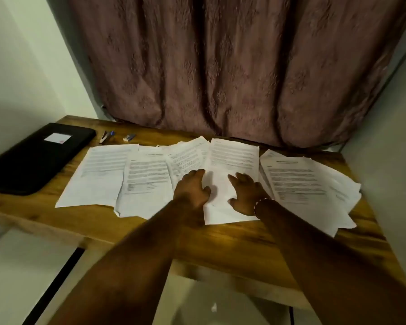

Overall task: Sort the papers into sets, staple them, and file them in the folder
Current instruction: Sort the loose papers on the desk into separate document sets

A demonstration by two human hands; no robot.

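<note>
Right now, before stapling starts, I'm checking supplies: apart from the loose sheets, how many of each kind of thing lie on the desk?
Black folder: 1
Stapler: 1
Small blue and white item: 1
Total: 3
The papers overlap too much for an exact count.

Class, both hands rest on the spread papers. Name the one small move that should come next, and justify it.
Probably pick up the middle sheet to start a set: left hand and right hand both rest open on it, neighbouring papers overlap unsorted, and the stapler lies untouched.
</note>
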